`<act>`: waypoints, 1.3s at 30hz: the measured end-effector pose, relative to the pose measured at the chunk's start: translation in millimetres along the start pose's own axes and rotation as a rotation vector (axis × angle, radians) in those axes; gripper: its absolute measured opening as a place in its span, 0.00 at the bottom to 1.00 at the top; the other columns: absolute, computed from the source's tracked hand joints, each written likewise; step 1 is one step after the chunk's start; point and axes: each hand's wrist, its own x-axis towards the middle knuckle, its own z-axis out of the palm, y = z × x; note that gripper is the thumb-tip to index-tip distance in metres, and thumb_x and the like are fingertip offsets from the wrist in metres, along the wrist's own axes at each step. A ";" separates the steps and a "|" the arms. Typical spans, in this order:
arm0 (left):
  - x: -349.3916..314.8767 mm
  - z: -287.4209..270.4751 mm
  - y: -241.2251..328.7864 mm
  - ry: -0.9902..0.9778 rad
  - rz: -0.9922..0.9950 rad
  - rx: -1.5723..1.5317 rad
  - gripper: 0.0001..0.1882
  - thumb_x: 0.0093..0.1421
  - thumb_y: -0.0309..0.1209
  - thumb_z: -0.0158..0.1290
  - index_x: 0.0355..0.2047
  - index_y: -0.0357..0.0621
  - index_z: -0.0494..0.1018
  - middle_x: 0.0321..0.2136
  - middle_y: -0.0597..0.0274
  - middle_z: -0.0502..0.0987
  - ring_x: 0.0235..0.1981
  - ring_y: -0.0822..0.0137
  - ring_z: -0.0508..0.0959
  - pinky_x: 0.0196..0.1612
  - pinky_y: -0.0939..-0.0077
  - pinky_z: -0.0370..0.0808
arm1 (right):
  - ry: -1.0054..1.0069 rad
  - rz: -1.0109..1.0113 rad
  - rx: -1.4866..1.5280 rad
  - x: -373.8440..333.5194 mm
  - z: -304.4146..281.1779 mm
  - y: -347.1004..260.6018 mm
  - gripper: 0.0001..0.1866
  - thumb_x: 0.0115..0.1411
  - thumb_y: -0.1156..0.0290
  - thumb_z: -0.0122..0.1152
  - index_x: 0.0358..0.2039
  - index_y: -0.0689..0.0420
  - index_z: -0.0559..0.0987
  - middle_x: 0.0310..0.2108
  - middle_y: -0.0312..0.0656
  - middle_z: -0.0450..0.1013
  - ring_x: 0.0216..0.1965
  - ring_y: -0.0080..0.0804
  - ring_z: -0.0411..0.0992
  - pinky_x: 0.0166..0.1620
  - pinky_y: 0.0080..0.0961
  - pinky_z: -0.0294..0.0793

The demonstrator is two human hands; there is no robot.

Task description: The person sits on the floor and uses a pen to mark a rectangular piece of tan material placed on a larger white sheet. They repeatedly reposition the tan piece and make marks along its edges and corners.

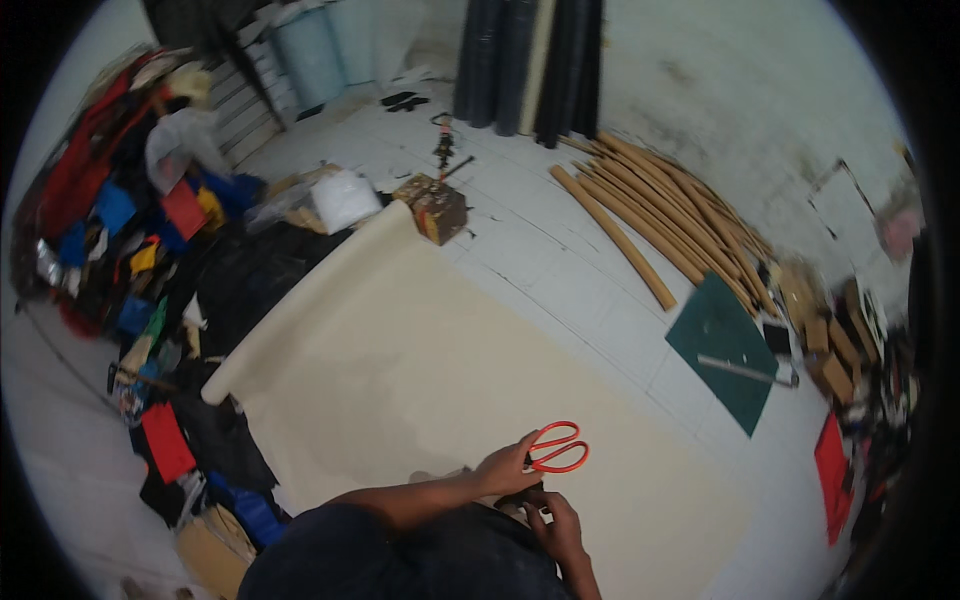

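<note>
A pair of scissors [583,459] with orange loop handles points its handles away from my body, over a cream sheet [400,390]. My left hand [506,468] is closed around the scissors near the base of the handles; their blades are hidden. Just below and to the right, my right hand [558,524] is closed, its fingers bent in toward a small dark object that I cannot make out. The sheet lies flat beneath both hands and ends in a roll [310,300] at its far left side.
A wooden block [440,212] stands against the roll's far end. Cardboard tubes [660,215] lie by the wall, near a green mat [715,335] with a metal ruler [740,369] on it. Heaped fabric scraps [110,215] fill the left; upright dark rolls [487,70] lean behind.
</note>
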 end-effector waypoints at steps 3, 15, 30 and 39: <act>16.8 -36.6 15.6 0.033 -0.115 0.124 0.43 0.59 0.43 0.59 0.70 0.41 0.55 0.43 0.45 0.81 0.45 0.47 0.81 0.46 0.56 0.78 | -0.090 -0.017 -0.033 59.4 -61.7 29.8 0.08 0.58 0.77 0.68 0.38 0.59 0.80 0.35 0.46 0.79 0.34 0.38 0.80 0.38 0.31 0.79; 167.3 -60.3 36.5 0.167 -0.254 0.015 0.49 0.54 0.30 0.63 0.71 0.38 0.48 0.36 0.44 0.82 0.40 0.45 0.83 0.39 0.52 0.78 | -0.828 -0.532 -0.292 338.7 -100.4 90.5 0.21 0.50 0.76 0.71 0.47 0.59 0.79 0.46 0.48 0.77 0.49 0.50 0.75 0.53 0.42 0.76; 403.3 -178.1 77.1 0.260 -0.216 0.035 0.63 0.54 0.33 0.65 0.75 0.43 0.28 0.36 0.41 0.82 0.38 0.43 0.82 0.41 0.51 0.78 | -0.986 -0.504 -0.276 611.7 -155.9 138.7 0.25 0.52 0.65 0.73 0.49 0.61 0.79 0.44 0.52 0.78 0.44 0.51 0.78 0.46 0.42 0.77; 527.5 -120.0 130.8 0.841 -0.553 0.214 0.48 0.54 0.30 0.60 0.73 0.41 0.50 0.54 0.46 0.76 0.57 0.49 0.75 0.59 0.52 0.71 | -1.547 -0.712 -0.761 776.8 -147.0 192.5 0.21 0.63 0.50 0.61 0.47 0.52 0.81 0.43 0.51 0.80 0.45 0.54 0.79 0.48 0.46 0.79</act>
